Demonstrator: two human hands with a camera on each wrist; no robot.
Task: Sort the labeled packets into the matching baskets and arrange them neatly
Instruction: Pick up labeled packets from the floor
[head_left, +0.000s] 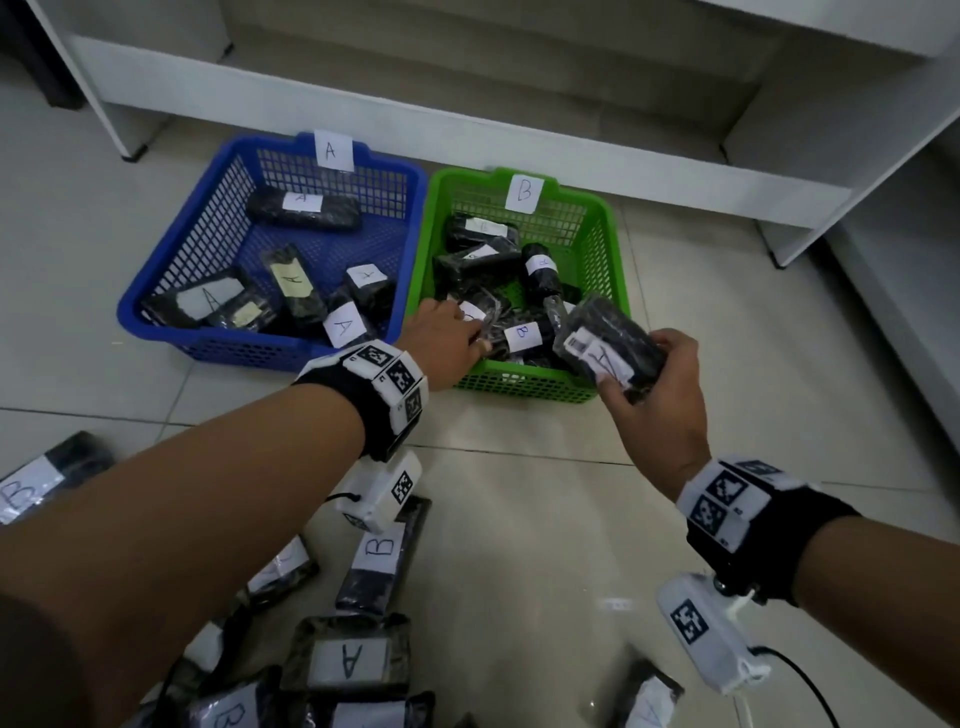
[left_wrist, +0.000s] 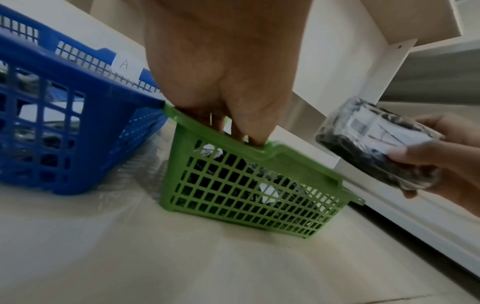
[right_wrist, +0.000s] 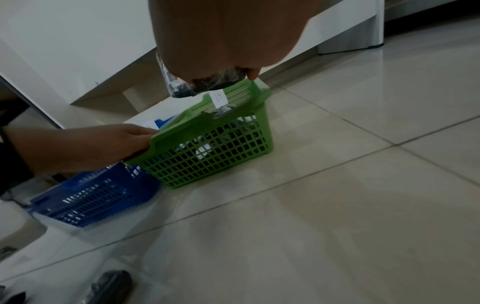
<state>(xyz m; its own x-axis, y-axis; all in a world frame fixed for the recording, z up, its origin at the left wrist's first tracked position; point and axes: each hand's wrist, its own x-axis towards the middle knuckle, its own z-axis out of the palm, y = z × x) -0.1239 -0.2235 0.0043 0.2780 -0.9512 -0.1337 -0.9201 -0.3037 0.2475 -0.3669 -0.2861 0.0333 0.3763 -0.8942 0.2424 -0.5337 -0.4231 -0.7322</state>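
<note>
Side by side on the tiled floor stand the blue basket (head_left: 249, 352) (left_wrist: 52, 123) (right_wrist: 91, 197) tagged A and the green basket (head_left: 519, 385) (left_wrist: 246, 195) (right_wrist: 213, 160) tagged B. Both hold several black packets with white labels. My left hand (head_left: 478, 340) (left_wrist: 241, 131) (right_wrist: 91, 144) reaches over the green basket's near left rim, its fingers curled down onto a packet (head_left: 480, 312) inside; the fingertips are hidden behind the rim in the left wrist view. Above that basket's near right corner my right hand (head_left: 639, 364) (left_wrist: 428, 160) grips a black packet labeled A (head_left: 613, 338) (left_wrist: 363, 148) (right_wrist: 179, 88).
Loose packets lie on the floor near me: one labeled B (head_left: 382, 551), one labeled A (head_left: 350, 660), another B (head_left: 26, 488) at far left, one more (head_left: 649, 696) at lower right. A white shelf unit (head_left: 467, 130) stands right behind the baskets.
</note>
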